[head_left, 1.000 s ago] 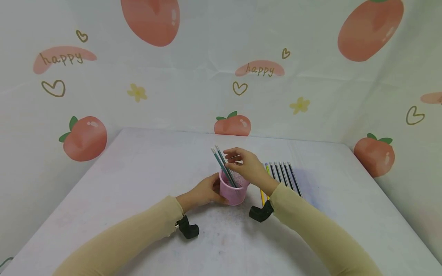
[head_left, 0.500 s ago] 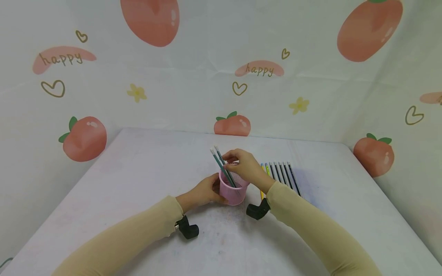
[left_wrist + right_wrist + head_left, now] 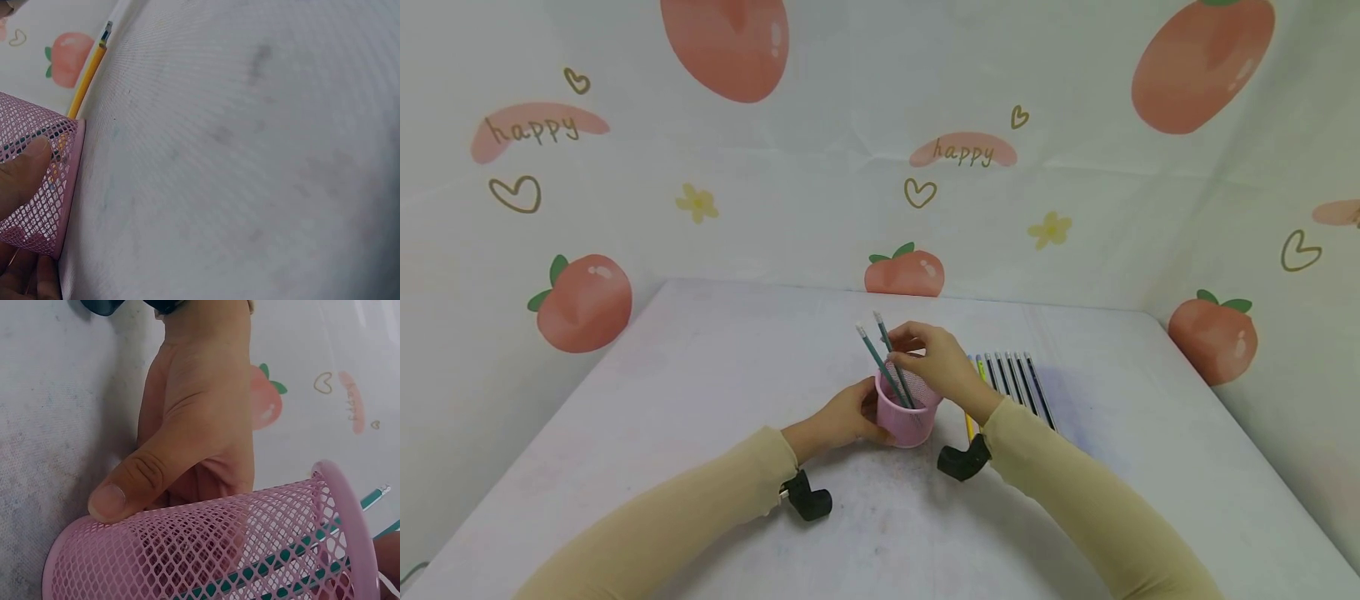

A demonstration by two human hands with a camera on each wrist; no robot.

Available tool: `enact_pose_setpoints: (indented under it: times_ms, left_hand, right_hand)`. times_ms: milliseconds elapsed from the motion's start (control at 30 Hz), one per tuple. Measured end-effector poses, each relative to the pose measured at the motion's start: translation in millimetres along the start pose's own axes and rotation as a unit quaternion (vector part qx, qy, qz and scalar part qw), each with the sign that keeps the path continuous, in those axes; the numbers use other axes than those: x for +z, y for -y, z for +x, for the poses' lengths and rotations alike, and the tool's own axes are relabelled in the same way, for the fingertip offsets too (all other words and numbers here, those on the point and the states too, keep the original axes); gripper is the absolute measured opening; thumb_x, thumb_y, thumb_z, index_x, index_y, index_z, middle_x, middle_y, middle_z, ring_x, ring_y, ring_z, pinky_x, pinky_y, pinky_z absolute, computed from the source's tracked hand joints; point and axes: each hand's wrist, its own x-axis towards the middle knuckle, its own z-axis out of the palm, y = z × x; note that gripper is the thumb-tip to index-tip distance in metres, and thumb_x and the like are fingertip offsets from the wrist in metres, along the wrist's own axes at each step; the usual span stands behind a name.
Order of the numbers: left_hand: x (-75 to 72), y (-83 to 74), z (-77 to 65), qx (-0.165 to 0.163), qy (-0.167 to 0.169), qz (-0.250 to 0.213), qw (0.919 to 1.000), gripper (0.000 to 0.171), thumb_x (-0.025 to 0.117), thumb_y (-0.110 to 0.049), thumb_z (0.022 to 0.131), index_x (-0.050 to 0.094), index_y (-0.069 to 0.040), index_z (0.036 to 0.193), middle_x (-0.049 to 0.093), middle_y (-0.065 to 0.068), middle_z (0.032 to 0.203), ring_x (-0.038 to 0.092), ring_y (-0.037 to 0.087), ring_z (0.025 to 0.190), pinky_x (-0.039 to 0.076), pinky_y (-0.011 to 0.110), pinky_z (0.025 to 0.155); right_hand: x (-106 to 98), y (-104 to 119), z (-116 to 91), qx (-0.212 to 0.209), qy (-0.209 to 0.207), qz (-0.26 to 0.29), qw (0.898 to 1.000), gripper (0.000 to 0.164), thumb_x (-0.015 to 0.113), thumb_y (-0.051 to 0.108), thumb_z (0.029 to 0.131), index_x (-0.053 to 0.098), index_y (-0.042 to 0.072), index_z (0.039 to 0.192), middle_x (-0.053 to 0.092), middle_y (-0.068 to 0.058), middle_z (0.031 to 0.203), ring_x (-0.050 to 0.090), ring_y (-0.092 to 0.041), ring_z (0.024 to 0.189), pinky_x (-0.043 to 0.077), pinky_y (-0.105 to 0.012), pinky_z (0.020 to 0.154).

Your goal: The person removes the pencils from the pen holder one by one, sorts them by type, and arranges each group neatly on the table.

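Note:
A pink mesh pencil holder (image 3: 907, 429) stands on the table, and two green pencils lean in it. My left hand (image 3: 837, 415) grips the holder from its left side; in the left wrist view the thumb (image 3: 28, 172) lies across the mesh. In the head view my right hand (image 3: 938, 360) is over the rim, pinching the upper part of the right green pencil (image 3: 881, 323) between thumb and fingers. The other green pencil (image 3: 871, 343) leans to the left, apart from those fingers. In the right wrist view, the left hand (image 3: 194, 425) wraps the holder and only a bit of the right hand shows.
To the right of the holder lies a row of several dark-striped pencils (image 3: 1036, 387), with yellow pencils (image 3: 969, 425) at its left end, partly behind the right forearm. A white backdrop (image 3: 805, 225) printed with fruit rises behind the table (image 3: 737, 350).
My right hand's fingers have closed in on one green pencil, and its top has shifted right and slightly up, away from the other. The left hand and holder stay put.

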Motion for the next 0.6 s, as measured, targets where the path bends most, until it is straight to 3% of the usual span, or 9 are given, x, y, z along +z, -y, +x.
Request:
enact_pose_setpoints:
  times_ms: [233,433,600]
  left_hand:
    - [0.4,0.2,-0.2,0.002,0.000,-0.003,1.0000,0.093,0.082,-0.004,0.072,0.030,-0.003,0.149,0.048,0.013,0.144,0.045,0.029,0.134,0.036,0.044,0.113]
    - [0.3,-1.0,-0.8,0.000,-0.001,-0.002,1.0000,0.092,0.082,-0.005,0.073,0.031,-0.002,0.149,0.049,0.012,0.144,0.045,0.028,0.134,0.035,0.044,0.113]
    - [0.1,-0.2,0.2,0.005,0.003,-0.007,1.0000,0.090,0.082,-0.004,0.073,0.032,-0.002,0.148,0.050,0.013,0.142,0.046,0.028,0.133,0.036,0.044,0.113]
  right_hand:
    - [-4,-2,-2,-0.017,-0.014,0.030,0.999,0.024,0.069,0.013,0.089,0.066,0.010,0.113,0.068,-0.005,0.108,0.066,-0.023,0.103,0.056,-0.037,0.086]
    - [-10,-3,-4,-0.027,-0.032,0.090,0.995,0.026,0.068,0.009,0.089,0.064,0.007,0.115,0.067,-0.011,0.109,0.068,-0.024,0.096,0.059,-0.033,0.080]
    - [-17,-5,-5,-0.039,-0.051,0.119,0.991,0.028,0.067,0.007,0.090,0.063,0.004,0.117,0.065,-0.014,0.112,0.067,-0.025,0.099,0.060,-0.032,0.078]
